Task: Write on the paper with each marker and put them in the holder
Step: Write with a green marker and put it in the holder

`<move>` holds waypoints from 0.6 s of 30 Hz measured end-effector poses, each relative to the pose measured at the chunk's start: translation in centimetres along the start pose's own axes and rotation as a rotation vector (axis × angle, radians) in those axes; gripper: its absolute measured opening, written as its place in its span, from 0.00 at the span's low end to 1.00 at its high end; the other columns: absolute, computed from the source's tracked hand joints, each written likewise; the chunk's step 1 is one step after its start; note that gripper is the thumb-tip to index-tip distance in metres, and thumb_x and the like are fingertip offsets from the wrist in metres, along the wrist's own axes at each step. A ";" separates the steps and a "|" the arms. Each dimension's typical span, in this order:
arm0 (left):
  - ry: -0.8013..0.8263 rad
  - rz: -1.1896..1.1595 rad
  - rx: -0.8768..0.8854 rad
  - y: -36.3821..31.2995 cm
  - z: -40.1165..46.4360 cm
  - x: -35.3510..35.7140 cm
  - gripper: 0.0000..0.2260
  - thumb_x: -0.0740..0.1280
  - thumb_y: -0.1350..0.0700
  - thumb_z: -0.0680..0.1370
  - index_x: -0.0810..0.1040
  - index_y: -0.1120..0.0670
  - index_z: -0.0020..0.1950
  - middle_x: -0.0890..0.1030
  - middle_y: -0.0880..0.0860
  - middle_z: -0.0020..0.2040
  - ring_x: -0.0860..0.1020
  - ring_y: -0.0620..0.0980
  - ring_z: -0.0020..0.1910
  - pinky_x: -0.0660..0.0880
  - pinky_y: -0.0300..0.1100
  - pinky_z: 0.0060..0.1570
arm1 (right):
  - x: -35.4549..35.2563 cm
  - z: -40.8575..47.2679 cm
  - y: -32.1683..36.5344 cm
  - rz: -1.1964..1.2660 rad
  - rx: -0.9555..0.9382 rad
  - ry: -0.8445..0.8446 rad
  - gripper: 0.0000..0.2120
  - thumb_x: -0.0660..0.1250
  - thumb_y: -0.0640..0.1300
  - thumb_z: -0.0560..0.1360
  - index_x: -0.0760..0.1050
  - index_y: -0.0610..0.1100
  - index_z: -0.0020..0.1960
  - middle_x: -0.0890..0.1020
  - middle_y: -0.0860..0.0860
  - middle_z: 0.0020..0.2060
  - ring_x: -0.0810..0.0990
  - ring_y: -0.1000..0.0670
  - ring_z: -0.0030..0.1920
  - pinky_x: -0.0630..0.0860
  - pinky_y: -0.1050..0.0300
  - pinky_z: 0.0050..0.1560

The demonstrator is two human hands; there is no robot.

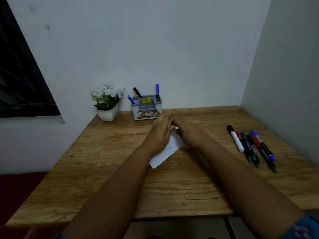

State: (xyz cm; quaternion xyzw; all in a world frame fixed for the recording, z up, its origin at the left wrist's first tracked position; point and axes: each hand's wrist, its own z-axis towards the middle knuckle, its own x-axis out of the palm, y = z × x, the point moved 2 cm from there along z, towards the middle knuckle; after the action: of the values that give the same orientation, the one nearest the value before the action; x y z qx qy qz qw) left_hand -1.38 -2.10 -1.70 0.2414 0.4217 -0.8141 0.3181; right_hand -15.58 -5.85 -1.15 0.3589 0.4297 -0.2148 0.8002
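Your left hand and right hand meet at the middle of the worktop, fingertips touching over the far end of the white paper. Motion blur hides the fingers, so you cannot tell whether either hand is gripping the sheet or only resting on it; the left palm lies flat across it. The paper sits skewed, its near corner pointing toward you.

Well to your right, a cluster of markers lies side by side on the wood, with black, red, green and blue caps; any print on the barrels is too small to read.

Behind the hands, against the wall, stands the grey holder with a yellow sticker and a picture label, both illegible. Three markers already stand in it: two blue, one black. Left of it is a white flower pot.
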 end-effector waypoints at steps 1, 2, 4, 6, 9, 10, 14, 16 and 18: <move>0.053 0.056 0.035 0.1 0.1 0.2 0.17 0.58 0.59 0.82 0.67 0.56 0.71 0.71 0.55 0.65 0.69 0.50 0.63 0.67 0.43 0.62 | 0.4 0.1 0.5 0.001 -0.035 0.025 0.12 0.59 0.44 0.81 0.73 0.47 0.64 0.79 0.46 0.58 0.78 0.47 0.53 0.75 0.50 0.51; 0.105 0.106 0.042 0.3 0.1 0.2 0.14 0.57 0.58 0.83 0.68 0.57 0.69 0.73 0.56 0.62 0.69 0.52 0.61 0.68 0.47 0.62 | 0.7 0.2 0.7 -0.009 -0.042 0.039 0.11 0.58 0.44 0.82 0.74 0.46 0.62 0.80 0.45 0.56 0.78 0.47 0.52 0.74 0.50 0.50; 0.209 0.158 0.001 1.0 0.1 0.1 0.11 0.55 0.55 0.84 0.71 0.58 0.62 0.74 0.57 0.57 0.70 0.54 0.56 0.69 0.51 0.58 | 0.9 0.3 0.5 -0.068 -0.041 0.042 0.10 0.57 0.45 0.82 0.75 0.46 0.57 0.82 0.46 0.52 0.76 0.51 0.46 0.70 0.55 0.44; 0.286 0.134 -0.037 1.3 0.0 0.0 0.12 0.53 0.53 0.84 0.71 0.58 0.59 0.74 0.57 0.56 0.71 0.53 0.55 0.69 0.50 0.57 | 1.1 0.2 0.2 -0.141 -0.053 0.056 0.11 0.55 0.47 0.83 0.74 0.46 0.56 0.82 0.47 0.51 0.75 0.51 0.45 0.67 0.56 0.43; 0.277 0.072 -0.017 1.1 -0.1 -0.2 0.13 0.53 0.53 0.84 0.72 0.59 0.59 0.76 0.58 0.55 0.73 0.53 0.53 0.70 0.50 0.56 | 1.4 0.0 0.2 -0.146 -0.076 0.045 0.11 0.54 0.47 0.83 0.73 0.45 0.57 0.82 0.46 0.50 0.76 0.48 0.45 0.68 0.55 0.42; 0.259 0.047 -0.006 1.1 -0.1 -0.2 0.12 0.53 0.53 0.84 0.72 0.60 0.58 0.76 0.58 0.53 0.74 0.53 0.52 0.71 0.52 0.55 | 1.3 0.0 0.1 -0.154 -0.086 0.032 0.11 0.54 0.47 0.83 0.72 0.45 0.57 0.82 0.46 0.48 0.76 0.49 0.43 0.68 0.54 0.41; 0.255 -0.031 -0.020 1.0 -0.3 0.1 0.13 0.53 0.51 0.84 0.71 0.57 0.60 0.78 0.57 0.53 0.76 0.53 0.53 0.73 0.52 0.55 | 1.3 -0.1 0.0 -0.164 -0.076 0.033 0.11 0.50 0.51 0.84 0.65 0.46 0.59 0.81 0.46 0.41 0.77 0.47 0.38 0.74 0.49 0.38; 0.253 -0.029 -0.030 1.0 -0.3 0.3 0.14 0.51 0.49 0.84 0.72 0.55 0.61 0.80 0.56 0.53 0.77 0.52 0.52 0.74 0.51 0.54 | 1.2 -0.1 -0.1 -0.153 -0.046 0.031 0.12 0.49 0.54 0.83 0.63 0.47 0.58 0.80 0.48 0.38 0.77 0.47 0.35 0.75 0.48 0.37; 0.242 -0.028 -0.038 1.1 -0.3 0.3 0.15 0.51 0.48 0.84 0.72 0.54 0.61 0.80 0.55 0.52 0.78 0.51 0.51 0.74 0.50 0.52 | 1.0 0.0 -0.4 -0.180 -0.006 0.008 0.12 0.50 0.57 0.82 0.63 0.49 0.56 0.78 0.51 0.37 0.76 0.49 0.35 0.74 0.50 0.36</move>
State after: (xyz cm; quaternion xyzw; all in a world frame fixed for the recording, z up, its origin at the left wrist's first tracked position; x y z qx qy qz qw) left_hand -0.74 -2.44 -2.70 0.3260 0.4756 -0.7752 0.2581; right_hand -15.27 -6.12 -2.15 0.3172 0.4641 -0.2830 0.7771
